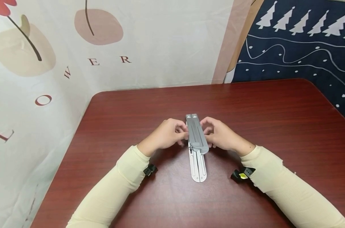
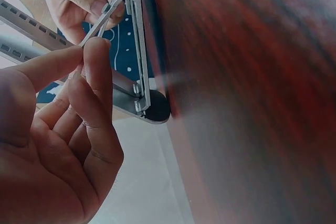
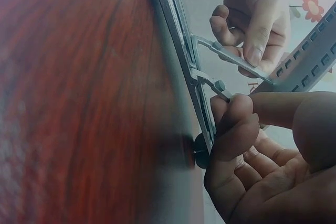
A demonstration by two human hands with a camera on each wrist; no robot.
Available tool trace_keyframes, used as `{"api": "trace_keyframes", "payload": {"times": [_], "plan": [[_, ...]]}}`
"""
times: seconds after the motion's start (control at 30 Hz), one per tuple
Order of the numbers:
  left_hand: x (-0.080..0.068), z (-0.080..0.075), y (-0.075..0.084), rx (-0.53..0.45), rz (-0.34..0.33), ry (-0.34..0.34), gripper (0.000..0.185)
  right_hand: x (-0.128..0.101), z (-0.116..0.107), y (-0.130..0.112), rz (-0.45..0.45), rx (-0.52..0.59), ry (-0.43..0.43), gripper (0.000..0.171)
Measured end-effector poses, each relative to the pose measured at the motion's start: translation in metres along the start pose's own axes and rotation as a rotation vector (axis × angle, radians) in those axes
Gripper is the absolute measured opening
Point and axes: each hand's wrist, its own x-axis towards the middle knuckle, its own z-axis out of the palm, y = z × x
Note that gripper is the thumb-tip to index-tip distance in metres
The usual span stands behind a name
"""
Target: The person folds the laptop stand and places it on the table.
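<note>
A silver folding metal stand (image 1: 197, 147) lies lengthwise in the middle of the dark red table (image 1: 275, 126). Its slotted upper arms are raised a little off the base rails at the far end. My left hand (image 1: 168, 134) pinches a thin support strut (image 2: 105, 19) on the stand's left side between thumb and forefinger. My right hand (image 1: 219, 134) pinches the matching strut (image 3: 218, 85) on the right side. In the left wrist view the stand's base rail (image 2: 139, 45) and my left hand (image 2: 63, 129) fill the frame; in the right wrist view the rail (image 3: 181, 51) and my right hand (image 3: 257, 150) do.
Patterned cloth hangs behind the table: a pale flower print (image 1: 75, 47) at the left and back, a navy tree print (image 1: 303, 41) at the right. Black wrist camera mounts (image 1: 242, 174) sit on both cream sleeves.
</note>
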Motion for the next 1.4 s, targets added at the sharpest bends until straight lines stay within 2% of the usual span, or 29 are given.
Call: {"api": "trace_keyframes", "payload": {"times": [0.67, 1.4], "plan": [[0.0010, 0.0014, -0.0027, 0.018, 0.004, 0.008, 0.005, 0.0002, 0.0001, 0.0038, -0.005, 0.043, -0.056, 0.037], [0.0021, 0.0020, -0.0024, 0.065, -0.034, -0.035, 0.006, 0.0018, 0.0007, 0.0045, 0.001, 0.042, -0.073, 0.042]]}}
